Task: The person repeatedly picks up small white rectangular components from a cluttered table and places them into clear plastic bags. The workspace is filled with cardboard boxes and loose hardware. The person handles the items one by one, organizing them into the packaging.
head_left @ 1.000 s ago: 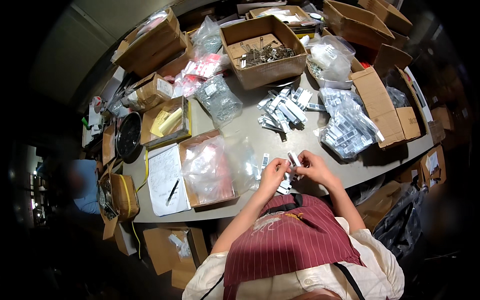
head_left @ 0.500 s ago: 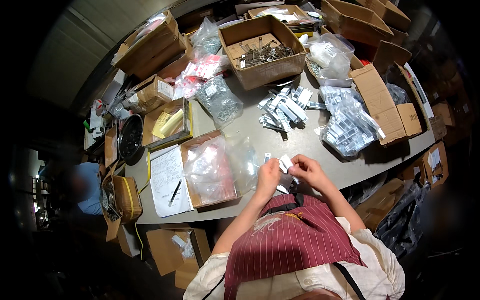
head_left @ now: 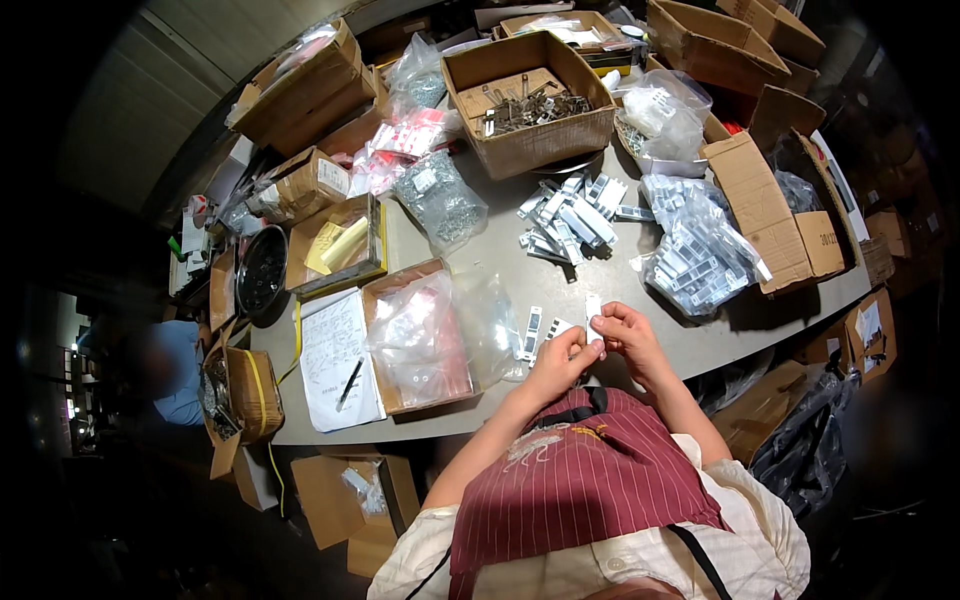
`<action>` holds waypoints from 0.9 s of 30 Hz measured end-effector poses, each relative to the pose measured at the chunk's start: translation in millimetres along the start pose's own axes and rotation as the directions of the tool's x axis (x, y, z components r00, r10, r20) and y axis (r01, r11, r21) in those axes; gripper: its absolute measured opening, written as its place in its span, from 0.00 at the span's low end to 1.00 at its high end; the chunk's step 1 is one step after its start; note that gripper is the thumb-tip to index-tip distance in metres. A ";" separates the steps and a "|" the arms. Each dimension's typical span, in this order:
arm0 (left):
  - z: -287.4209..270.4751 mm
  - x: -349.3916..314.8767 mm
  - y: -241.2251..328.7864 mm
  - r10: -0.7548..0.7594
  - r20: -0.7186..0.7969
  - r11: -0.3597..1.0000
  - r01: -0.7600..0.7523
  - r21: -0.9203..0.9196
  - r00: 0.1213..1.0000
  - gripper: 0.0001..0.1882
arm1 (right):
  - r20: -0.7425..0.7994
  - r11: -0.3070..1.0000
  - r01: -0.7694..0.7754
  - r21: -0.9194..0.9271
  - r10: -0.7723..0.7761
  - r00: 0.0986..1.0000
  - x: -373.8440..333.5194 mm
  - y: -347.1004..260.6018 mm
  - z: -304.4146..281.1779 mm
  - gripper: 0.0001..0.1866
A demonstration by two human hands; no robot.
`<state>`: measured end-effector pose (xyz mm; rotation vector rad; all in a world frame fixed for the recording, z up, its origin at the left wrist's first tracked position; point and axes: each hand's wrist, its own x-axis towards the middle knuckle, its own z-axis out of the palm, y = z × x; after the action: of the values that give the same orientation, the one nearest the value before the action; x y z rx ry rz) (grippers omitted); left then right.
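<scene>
Just in front of my apron, my two hands come together over the table's near edge. My right hand (head_left: 634,343) pinches a narrow white strip-shaped piece (head_left: 593,306), which points away from me. The fingers of my left hand (head_left: 560,366) are closed at the lower end of the same piece, where the fingers hide the details. Beside my left hand is a white plate with dark slots (head_left: 556,328); I cannot tell if it touches the fingers. Left of that, a flat white-grey slotted piece (head_left: 530,332) lies on the table.
Beyond my hands lies a pile of white-grey metal pieces (head_left: 572,222), with a bag of similar pieces (head_left: 700,260) to its right. A cardboard box of metal parts (head_left: 530,150) stands behind. Leftward are a bag-lined box (head_left: 415,340), handwritten sheets (head_left: 325,350) and a pen (head_left: 349,385).
My left hand has moved right and closer to my right hand. The white strip now points away from me between them, and the slotted pieces left of my hands show more fully.
</scene>
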<state>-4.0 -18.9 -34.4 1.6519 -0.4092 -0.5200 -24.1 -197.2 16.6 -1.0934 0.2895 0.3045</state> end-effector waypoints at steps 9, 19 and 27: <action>-10.6 -9.3 15.3 0.309 0.153 0.793 -0.343 0.503 0.939 0.07 | 0.052 0.997 0.062 -0.047 -0.060 0.997 2.4 12.3 -9.9 0.14; -22.0 -17.3 61.0 0.179 -0.323 0.983 -0.186 0.008 0.929 0.17 | 0.002 0.997 0.014 0.079 -0.014 1.000 1.2 4.2 -5.7 0.13; -145.3 -53.6 155.0 0.382 -0.792 0.924 -0.209 0.320 0.476 0.20 | 0.102 0.282 0.266 -0.922 -0.485 0.868 21.2 22.0 -23.9 0.12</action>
<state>35.9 108.1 139.6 1.7417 0.0133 0.6460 -14.9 -207.2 -19.8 -2.3179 -0.0241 -0.1492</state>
